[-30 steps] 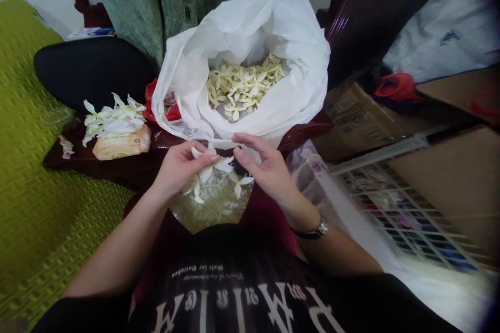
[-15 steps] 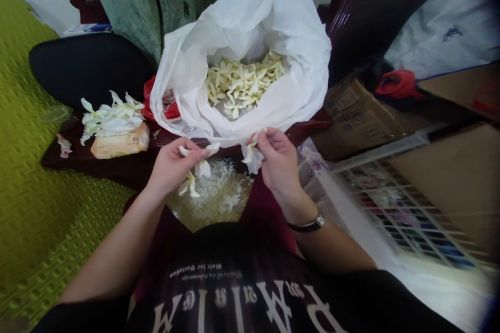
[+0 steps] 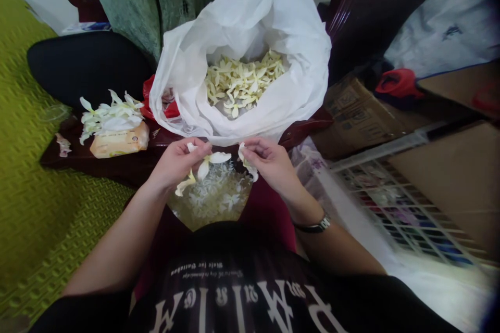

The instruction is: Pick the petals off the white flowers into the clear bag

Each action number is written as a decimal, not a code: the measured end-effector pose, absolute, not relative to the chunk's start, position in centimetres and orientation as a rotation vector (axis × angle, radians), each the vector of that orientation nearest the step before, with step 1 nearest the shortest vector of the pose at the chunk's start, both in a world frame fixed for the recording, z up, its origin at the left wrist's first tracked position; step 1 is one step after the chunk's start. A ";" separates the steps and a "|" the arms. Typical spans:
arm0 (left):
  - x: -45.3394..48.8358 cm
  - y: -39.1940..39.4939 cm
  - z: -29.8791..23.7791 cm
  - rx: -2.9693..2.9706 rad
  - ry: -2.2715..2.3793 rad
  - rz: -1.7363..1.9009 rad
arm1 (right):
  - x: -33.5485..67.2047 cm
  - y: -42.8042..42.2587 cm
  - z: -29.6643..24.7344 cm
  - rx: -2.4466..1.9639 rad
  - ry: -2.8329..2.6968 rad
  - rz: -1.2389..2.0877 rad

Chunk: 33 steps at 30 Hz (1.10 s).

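Between the thumb and fingers of my left hand point(image 3: 183, 161) are white artificial-looking flower petals point(image 3: 213, 160), with a yellowish one point(image 3: 185, 184) hanging below. My right hand point(image 3: 271, 161) pinches another white flower piece point(image 3: 249, 164), its tip drooping under the fingers. The two hands are a short way apart, in front of a large white plastic bag point(image 3: 297, 36). Inside the bag's open mouth lies a heap of cream flowers point(image 3: 246, 80). Below my hands, between my knees, a container holds many small white flower pieces point(image 3: 219, 192).
At the left of the dark wooden bench point(image 3: 74, 161), a bunch of white flowers point(image 3: 113, 112) rests on an orange-and-white packet point(image 3: 119, 140). A red bag point(image 3: 148, 96) sits beside the white one. To the right are a cardboard box point(image 3: 355, 114) and a white wire basket point(image 3: 402, 213).
My right hand has come down slightly and its flower piece has moved left and lower. The petals in my left hand have turned, one now pointing right.
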<state>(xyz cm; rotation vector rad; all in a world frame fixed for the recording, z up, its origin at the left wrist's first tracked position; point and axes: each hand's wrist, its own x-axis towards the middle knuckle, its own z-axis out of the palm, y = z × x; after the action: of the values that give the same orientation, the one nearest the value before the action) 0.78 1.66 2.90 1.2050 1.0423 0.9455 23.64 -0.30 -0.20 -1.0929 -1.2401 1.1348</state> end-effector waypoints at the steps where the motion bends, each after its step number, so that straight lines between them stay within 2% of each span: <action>1: 0.8 1.7 3.0 1.222 1.041 0.938 | 23.4 -0.3 -0.1 -1.078 -1.241 1.151; 11: 0.7 1.6 3.2 1.250 1.022 0.868 | 22.5 -0.8 0.3 -0.997 -1.234 1.167; 19: 1.2 1.5 2.4 1.245 0.934 0.796 | 20.6 -1.4 0.0 -1.002 -1.339 1.324; 28: 1.3 0.7 2.8 1.393 0.986 0.885 | 20.8 -1.2 -0.5 -0.950 -1.155 1.544; 33: 1.5 0.8 2.4 1.389 1.087 0.954 | 20.6 -1.3 -0.9 -0.922 -1.210 1.456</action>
<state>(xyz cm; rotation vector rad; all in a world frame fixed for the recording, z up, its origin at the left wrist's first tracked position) 1.52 0.79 2.36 1.3889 1.0875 0.9539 20.64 -1.32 -0.89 -0.9220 -1.2103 1.4561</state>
